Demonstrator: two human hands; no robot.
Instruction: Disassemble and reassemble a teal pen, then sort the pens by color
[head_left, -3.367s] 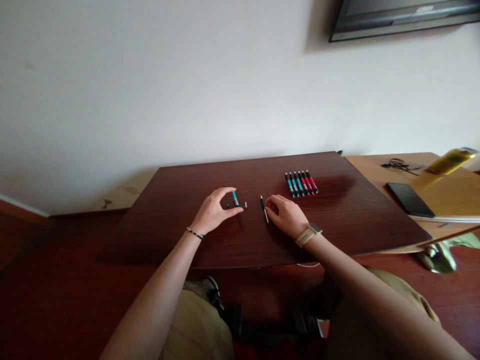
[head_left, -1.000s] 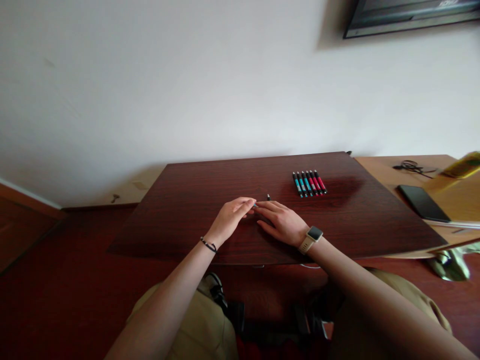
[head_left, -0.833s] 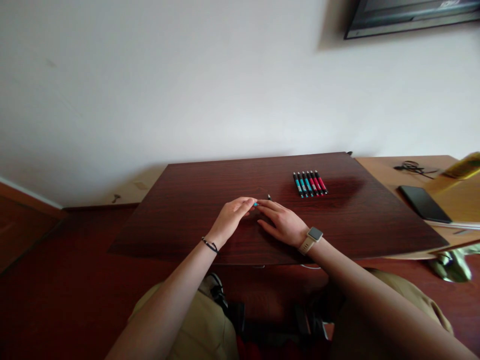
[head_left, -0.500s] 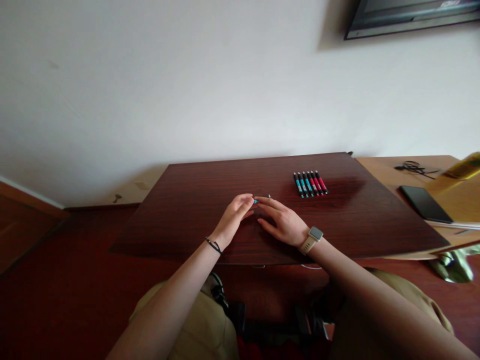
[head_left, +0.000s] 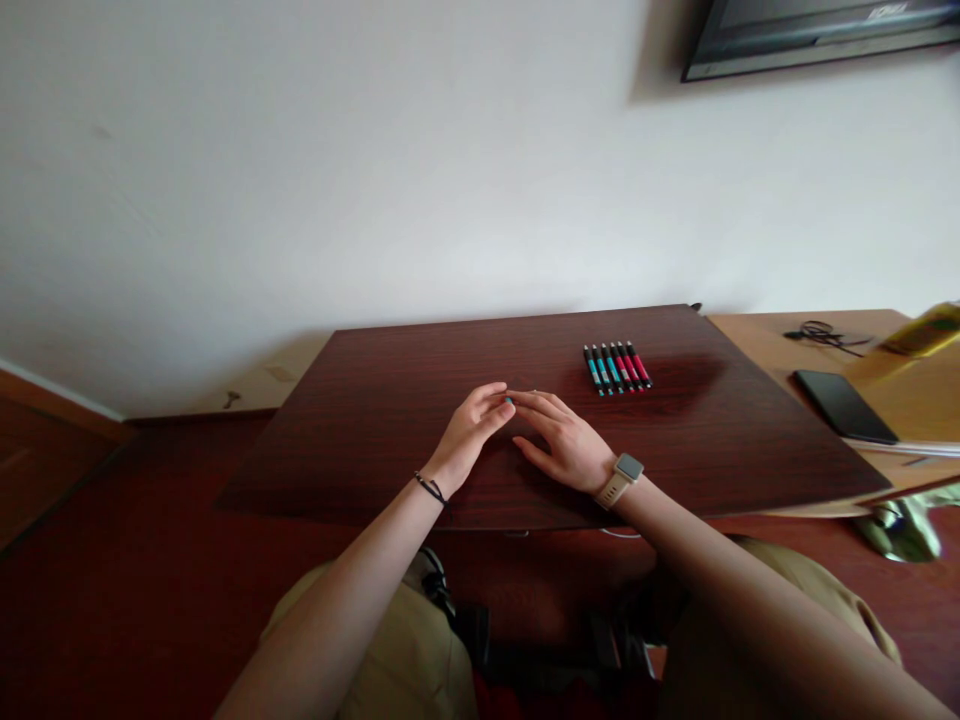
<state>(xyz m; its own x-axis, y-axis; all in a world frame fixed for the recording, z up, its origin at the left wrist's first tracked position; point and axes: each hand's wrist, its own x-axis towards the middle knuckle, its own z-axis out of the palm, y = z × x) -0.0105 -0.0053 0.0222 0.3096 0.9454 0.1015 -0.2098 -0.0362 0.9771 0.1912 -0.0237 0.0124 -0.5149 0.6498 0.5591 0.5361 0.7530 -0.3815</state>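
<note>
Thumb and index finger of my left hand (head_left: 469,430) close on a small blue piece (head_left: 509,400). It looks like the end of a blue pen, mostly hidden by the fingers. My right hand (head_left: 562,440) reaches in from the right, its fingers stretched leftward over the same spot, fingertips close to or touching the piece. Its thumb is spread apart, lower down. Both hands are just above the dark wooden table (head_left: 420,350). To the right and farther back lies a neat row of several pens (head_left: 616,368), blue on the left and red on the right, with black upper parts.
A lighter wooden surface (head_left: 757,335) adjoins the table on the right. It bears a black phone (head_left: 844,405), a dark cable (head_left: 821,335) and a yellow object (head_left: 926,332). A wall stands behind, with a screen (head_left: 817,40) at the upper right.
A small silver tip that showed beyond my right fingers is now almost wholly covered. Less of the blue piece shows. The hands have shifted only slightly, and the pen row has not moved.
</note>
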